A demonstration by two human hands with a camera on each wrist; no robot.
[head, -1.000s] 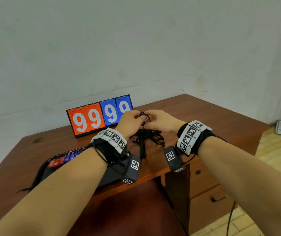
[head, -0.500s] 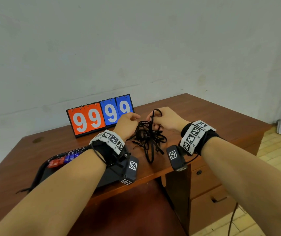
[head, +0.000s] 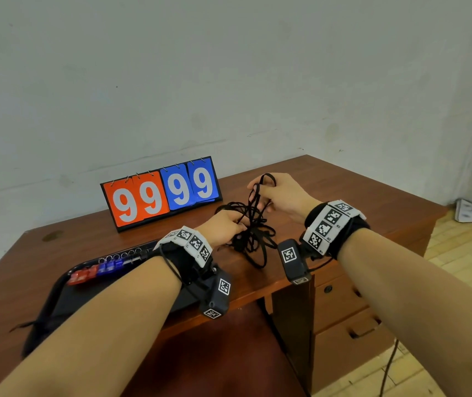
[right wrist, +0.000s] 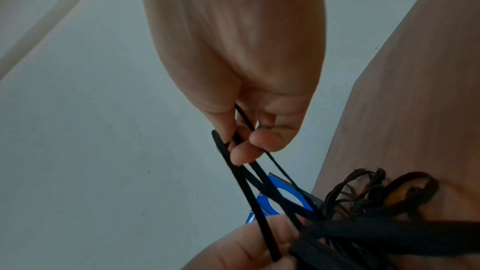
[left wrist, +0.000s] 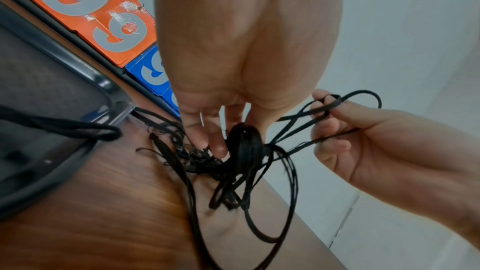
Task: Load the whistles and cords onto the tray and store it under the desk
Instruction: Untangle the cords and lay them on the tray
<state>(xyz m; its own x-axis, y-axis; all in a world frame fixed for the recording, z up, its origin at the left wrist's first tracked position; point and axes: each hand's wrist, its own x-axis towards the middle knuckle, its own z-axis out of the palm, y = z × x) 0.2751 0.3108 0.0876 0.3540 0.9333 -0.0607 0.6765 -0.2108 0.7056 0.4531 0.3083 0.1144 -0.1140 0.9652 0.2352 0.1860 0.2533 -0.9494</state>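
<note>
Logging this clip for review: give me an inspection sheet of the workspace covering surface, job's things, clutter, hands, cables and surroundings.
Surface: brown wooden desk with drawers on its right side.
Job's things: tangled black cords on the desk, partly lifted; black tray at the left holding a row of red and blue whistles and a loose black cord.
Clutter: flip scoreboard reading 99 99, standing at the back.
Hands: left hand grips the tangle low down; right hand pinches a raised loop.
Cables: a dark cable hangs below the right forearm.
Surroundings: pale wall, wood-pattern floor, white stand base at far right.
</note>
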